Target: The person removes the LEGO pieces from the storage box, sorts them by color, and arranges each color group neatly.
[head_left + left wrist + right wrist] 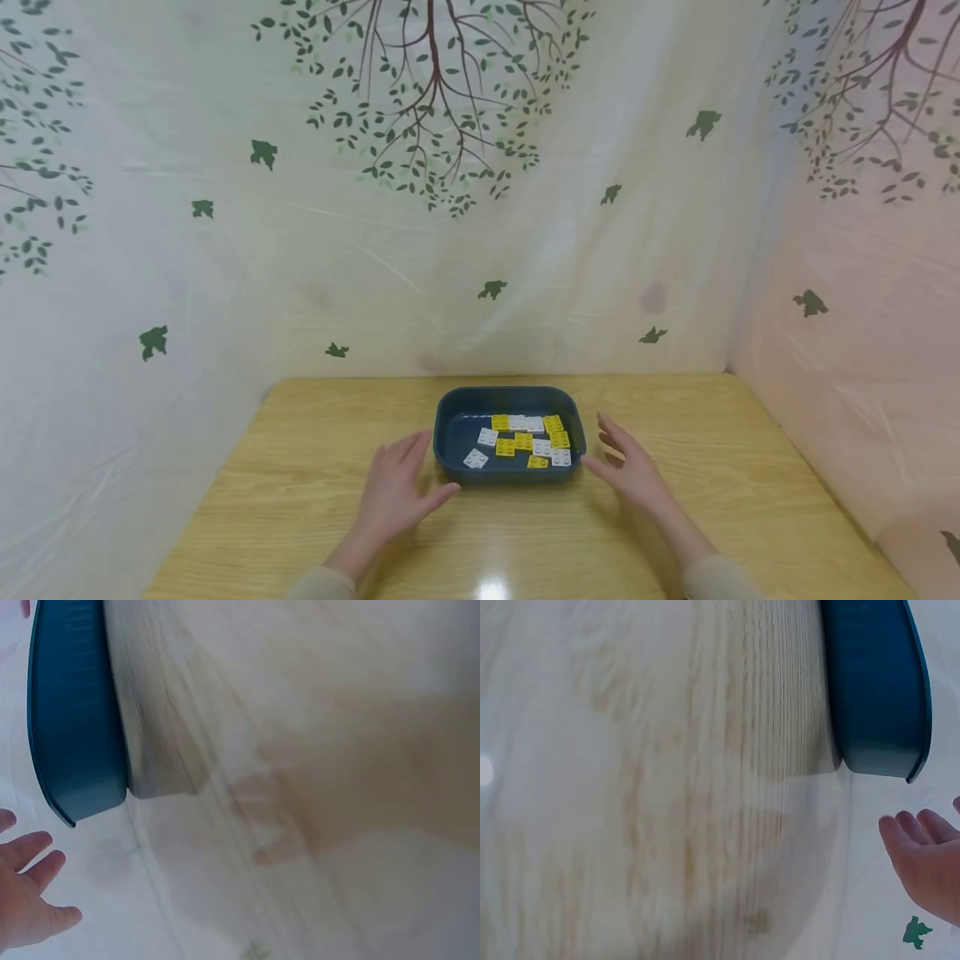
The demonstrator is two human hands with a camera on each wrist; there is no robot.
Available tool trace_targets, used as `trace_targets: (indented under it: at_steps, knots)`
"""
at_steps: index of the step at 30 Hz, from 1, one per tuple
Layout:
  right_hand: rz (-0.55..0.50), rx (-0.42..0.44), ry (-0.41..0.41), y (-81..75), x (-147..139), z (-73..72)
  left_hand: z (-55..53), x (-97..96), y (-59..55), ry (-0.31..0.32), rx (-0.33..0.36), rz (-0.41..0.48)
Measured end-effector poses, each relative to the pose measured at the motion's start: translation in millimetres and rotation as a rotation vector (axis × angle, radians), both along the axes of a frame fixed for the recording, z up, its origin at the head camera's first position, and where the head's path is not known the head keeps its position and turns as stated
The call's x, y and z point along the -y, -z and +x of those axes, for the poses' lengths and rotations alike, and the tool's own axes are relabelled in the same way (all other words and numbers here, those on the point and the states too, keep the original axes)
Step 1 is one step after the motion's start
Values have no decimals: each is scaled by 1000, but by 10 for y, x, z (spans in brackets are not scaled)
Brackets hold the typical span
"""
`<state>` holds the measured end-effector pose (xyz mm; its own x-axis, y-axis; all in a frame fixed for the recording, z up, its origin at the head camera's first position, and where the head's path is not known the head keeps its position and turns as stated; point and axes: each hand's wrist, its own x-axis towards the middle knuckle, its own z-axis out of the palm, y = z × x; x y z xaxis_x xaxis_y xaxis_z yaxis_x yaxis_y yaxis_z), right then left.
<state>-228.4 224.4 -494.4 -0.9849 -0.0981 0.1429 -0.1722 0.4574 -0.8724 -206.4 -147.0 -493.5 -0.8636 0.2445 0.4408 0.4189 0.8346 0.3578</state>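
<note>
A dark blue plastic tub (510, 478) stands on the wooden table, holding several yellow bricks (505, 447) and several white bricks (476, 458), mostly toward its right side. At the tub's left end is my left hand (392, 492), fingers spread and thumb reaching toward the front corner. My right hand (633, 475) is by the right end, its thumb near the tub wall. Neither hand holds anything. Both wrist views show the tub's outer wall (75, 712) with a gap between it and the fingers; whether either hand touches it in the head view I cannot tell.
The light wooden table (315, 467) extends around the tub. Behind and on both sides hangs a pale curtain (525, 250) printed with branches and green birds. Light glares off the table's front (492, 588).
</note>
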Motion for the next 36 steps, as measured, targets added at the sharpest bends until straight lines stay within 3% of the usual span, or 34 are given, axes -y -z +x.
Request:
trace_targets:
  at_steps: [10, 18, 28, 36]
  knots:
    - [-182, 87, -4, 99, 39, -95, -85, -188, -40, 49, -14, 56]
    - [-246, 109, -31, 128, 81, -111, -133, -333, -108, 51, 84, 51]
    - [-260, 77, -45, 161, 120, -146, -256, -471, -132, 113, 146, 44]
    - [-227, 112, -32, 166, 130, -143, -363, -570, -150, 163, 180, 17]
